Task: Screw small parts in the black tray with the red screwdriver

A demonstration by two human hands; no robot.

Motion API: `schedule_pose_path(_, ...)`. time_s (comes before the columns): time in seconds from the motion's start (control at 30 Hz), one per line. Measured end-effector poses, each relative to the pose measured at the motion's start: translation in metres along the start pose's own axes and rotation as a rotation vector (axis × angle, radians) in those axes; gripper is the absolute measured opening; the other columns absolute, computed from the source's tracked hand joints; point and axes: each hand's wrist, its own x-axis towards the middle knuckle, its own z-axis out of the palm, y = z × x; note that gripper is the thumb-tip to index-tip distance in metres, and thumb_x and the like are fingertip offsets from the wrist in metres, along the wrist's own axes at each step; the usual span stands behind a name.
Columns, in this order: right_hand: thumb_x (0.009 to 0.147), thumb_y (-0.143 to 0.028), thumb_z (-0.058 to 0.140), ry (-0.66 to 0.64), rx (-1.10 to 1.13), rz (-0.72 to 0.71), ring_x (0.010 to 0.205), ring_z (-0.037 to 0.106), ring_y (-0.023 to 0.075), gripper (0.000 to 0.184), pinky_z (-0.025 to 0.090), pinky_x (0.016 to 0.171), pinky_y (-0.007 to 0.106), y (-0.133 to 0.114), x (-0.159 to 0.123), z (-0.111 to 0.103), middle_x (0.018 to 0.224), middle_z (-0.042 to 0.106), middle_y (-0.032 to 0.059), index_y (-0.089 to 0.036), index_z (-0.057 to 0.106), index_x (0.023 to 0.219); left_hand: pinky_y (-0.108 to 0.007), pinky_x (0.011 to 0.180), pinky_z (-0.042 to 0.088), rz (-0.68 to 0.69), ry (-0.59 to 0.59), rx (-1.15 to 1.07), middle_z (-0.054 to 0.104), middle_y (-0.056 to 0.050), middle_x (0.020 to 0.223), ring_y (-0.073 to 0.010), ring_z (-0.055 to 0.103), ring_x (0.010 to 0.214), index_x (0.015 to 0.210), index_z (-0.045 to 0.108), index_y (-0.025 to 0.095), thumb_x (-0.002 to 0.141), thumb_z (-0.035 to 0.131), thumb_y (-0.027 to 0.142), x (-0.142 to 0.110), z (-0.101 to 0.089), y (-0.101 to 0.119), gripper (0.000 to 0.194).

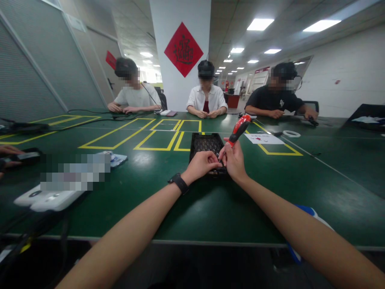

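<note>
A black open box (192,149) with a dark, patterned interior lies on the green table in front of me. Tilted over its right side is a screwdriver (240,127) with a red and black handle, its tip pointing down to the left. My right hand (236,161) is closed around the lower part of the screwdriver. Close to the tip, my left hand (202,165) has its thumb and fingers pinched together over the box's near part. Whatever lies between those fingertips is too small to make out. A black band (179,184) circles my left wrist.
Yellow tape outlines (150,147) mark the green table (144,192). A white device (57,198) lies left, a printed sheet (264,139) and a white tape roll (291,133) right. Three people sit opposite; another person's hand (10,151) shows at far left.
</note>
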Motion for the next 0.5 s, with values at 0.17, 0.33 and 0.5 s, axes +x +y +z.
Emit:
schedule_pose_path(0.17, 0.088, -0.043, 0.039, 0.002, 0.012, 0.005, 0.038, 0.038, 0.0045, 0.030, 0.028, 0.037, 0.016, 0.0001, 0.0003, -0.0010, 0.057, 0.051, -0.0057, -0.020, 0.042, 0.108, -0.018, 0.049, 0.037, 0.006, -0.004, 0.000, 0.061, -0.002, 0.063, -0.0079, 0.050, 0.054, 0.075, 0.062, 0.011, 0.072, 0.062, 0.034, -0.0003, -0.0008, 0.0029, 0.023)
schedule_pose_path(0.33, 0.089, -0.042, 0.037, -0.023, 0.037, 0.040, 0.035, 0.035, 0.0041, 0.032, 0.026, 0.034, 0.016, 0.0017, 0.0024, -0.0031, 0.059, 0.053, -0.0056, -0.020, 0.043, 0.111, -0.019, 0.052, 0.038, 0.051, -0.039, 0.002, 0.062, -0.003, 0.067, -0.0086, 0.052, 0.057, 0.079, 0.062, 0.011, 0.076, 0.057, 0.030, -0.0018, -0.0019, 0.0060, 0.020)
schedule_pose_path(0.5, 0.088, -0.042, 0.039, -0.005, 0.000, 0.031, 0.036, 0.036, 0.0038, 0.032, 0.027, 0.035, 0.016, 0.0009, 0.0023, -0.0025, 0.059, 0.053, -0.0054, -0.020, 0.044, 0.111, -0.021, 0.060, 0.041, 0.101, -0.046, 0.036, 0.062, -0.002, 0.072, -0.0094, 0.053, 0.062, 0.080, 0.061, 0.012, 0.077, 0.056, 0.027, -0.0017, -0.0027, 0.0072, 0.016)
